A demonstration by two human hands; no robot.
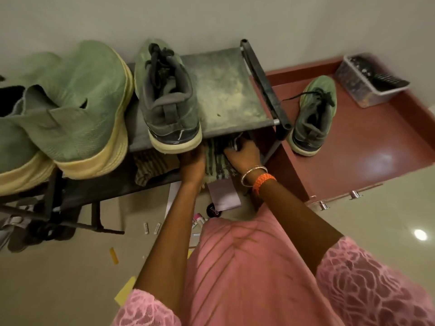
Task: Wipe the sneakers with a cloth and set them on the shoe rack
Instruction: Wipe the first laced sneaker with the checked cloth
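Knit sneaker (164, 90), glossy floor (386, 231)

Both arms extend forward and down, forearms converging; the left hand (191, 161) lies palm-down, fingers hidden from view. The right hand (242, 154) lies palm-down, fingers curled in a pinch; bangles and an orange band sit on the right wrist.

Only print: white lettering on black round lid (213, 210), upside-down, unreadable.
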